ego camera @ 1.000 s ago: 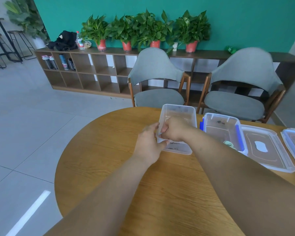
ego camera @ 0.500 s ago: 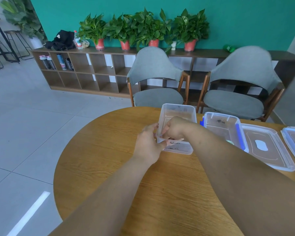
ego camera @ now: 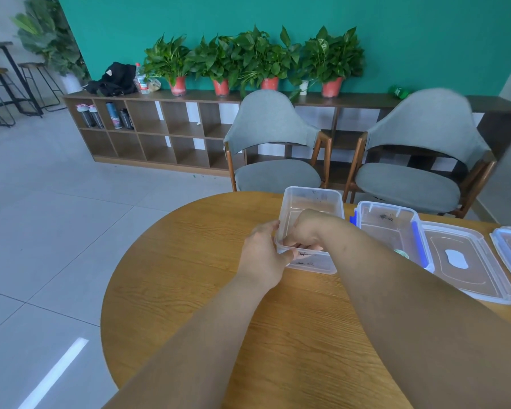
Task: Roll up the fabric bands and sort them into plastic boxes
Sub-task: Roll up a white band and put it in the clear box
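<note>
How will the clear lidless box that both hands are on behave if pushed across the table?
Probably light: the clear box has thin see-through walls and little shows inside. It would likely slide easily on the smooth table, which may be why the left hand holds its corner.

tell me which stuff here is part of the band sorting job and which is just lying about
In the job: clear box, gripped by the left hand, with the right hand inside it; blue-clipped box; green roll; lid.

Lying about: chairs; plants; shelf; bottles; black bag; stools.
</note>
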Demonstrator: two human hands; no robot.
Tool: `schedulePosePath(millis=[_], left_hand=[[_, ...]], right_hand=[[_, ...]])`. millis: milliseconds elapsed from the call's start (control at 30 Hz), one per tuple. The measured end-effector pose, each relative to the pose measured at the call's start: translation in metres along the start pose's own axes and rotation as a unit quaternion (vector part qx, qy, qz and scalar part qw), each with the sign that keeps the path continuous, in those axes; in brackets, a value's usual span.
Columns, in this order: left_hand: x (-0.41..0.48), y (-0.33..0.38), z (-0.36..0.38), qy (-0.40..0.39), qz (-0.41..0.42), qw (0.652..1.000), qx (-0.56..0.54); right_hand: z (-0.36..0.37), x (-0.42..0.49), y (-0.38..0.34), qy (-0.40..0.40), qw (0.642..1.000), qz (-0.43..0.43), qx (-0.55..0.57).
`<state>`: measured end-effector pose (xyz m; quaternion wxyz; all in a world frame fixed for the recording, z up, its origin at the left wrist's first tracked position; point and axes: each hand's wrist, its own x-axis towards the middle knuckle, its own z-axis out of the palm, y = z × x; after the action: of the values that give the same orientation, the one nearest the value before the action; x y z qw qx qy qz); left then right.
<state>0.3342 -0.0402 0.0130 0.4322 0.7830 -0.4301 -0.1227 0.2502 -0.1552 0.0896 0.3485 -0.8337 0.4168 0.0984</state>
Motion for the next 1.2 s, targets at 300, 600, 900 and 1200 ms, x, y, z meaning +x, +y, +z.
schedulePosePath(millis=[300, 600, 900, 1200], left_hand=[[0.003, -0.002, 0.000, -0.003, 0.001, 1.000, 0.023], [0.002, -0.003, -0.003, -0.010, 0.003, 0.999, 0.030], [-0.006, 0.007, -0.018, -0.006, 0.004, 0.998, 0.058], [-0.033, 0.053, -0.026, -0.012, 0.085, 0.988, 0.128]], right_hand=[[0.000, 0.008, 0.003, 0.025, 0.997, 0.002, -0.070], [-0.002, 0.018, 0.006, 0.020, 0.997, 0.015, -0.075], [-0.001, 0.011, 0.007, 0.082, 0.991, 0.028, -0.099], [-0.019, -0.048, 0.016, 0.220, 0.961, 0.022, -0.164]])
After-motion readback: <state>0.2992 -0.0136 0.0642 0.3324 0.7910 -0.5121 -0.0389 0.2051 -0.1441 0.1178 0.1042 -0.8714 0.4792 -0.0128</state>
